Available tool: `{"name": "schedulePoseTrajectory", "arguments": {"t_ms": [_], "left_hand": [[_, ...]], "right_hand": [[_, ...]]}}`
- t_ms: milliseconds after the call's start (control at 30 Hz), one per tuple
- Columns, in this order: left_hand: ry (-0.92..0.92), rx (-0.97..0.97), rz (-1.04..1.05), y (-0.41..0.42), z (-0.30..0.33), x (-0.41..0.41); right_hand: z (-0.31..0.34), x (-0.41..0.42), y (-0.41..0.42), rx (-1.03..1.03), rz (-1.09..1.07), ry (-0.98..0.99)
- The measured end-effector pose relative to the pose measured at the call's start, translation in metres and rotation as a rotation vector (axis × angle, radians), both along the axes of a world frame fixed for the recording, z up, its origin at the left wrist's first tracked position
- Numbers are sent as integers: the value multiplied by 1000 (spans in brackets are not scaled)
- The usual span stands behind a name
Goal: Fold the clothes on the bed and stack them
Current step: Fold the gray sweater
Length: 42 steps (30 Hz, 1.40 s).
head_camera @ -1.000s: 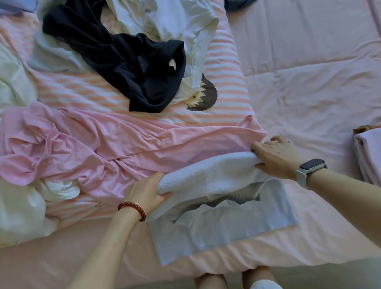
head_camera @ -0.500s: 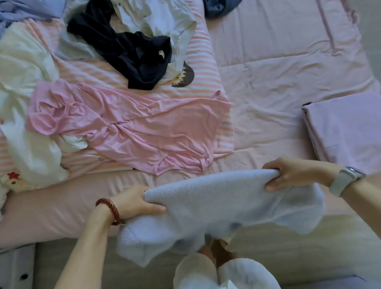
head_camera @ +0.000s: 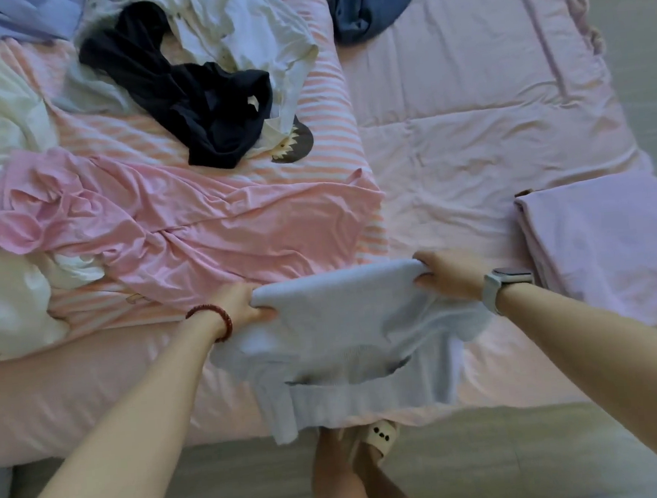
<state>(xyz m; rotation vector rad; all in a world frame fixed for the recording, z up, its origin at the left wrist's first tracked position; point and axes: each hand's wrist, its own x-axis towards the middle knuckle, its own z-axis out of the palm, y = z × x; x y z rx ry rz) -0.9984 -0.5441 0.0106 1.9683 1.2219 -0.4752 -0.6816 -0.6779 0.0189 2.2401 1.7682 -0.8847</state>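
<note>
Pale-blue sweater (head_camera: 341,326): left hand (head_camera: 241,304) and right hand (head_camera: 451,276) grip its folded edge, apparently mid-fold. Next: carry to folded stack (head_camera: 609,242) at 3 o'clock.

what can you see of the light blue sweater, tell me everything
The sweater is pale blue and looks like a soft knit, with a ribbed band across its lower part. It is part-folded: a rounded fold runs along its top edge, and layers hang below it over the near edge of the bed, one corner drooping towards the floor. The left hand grips the fold's left end, the right hand its right end. Its top edge lies against the pink garment.
</note>
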Motion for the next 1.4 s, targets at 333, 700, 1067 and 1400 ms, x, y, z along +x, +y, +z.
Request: {"name": "schedulePoseTrajectory", "arguments": {"t_ms": [333,700,1067,1400], "left_hand": [[-67,626,-84,74,-12,26],[31,583,-553,-68,-84,-60],[-31,774,-157,-79,-99,35],[123,735,56,-55,-171,8]], "right_hand": [[-17,27,59,429,90,-289],[-80,3,-70,208,522,-245],[-102,-93,-22,480,148,-177],[-170,-33,-27,355,46,-293]]}}
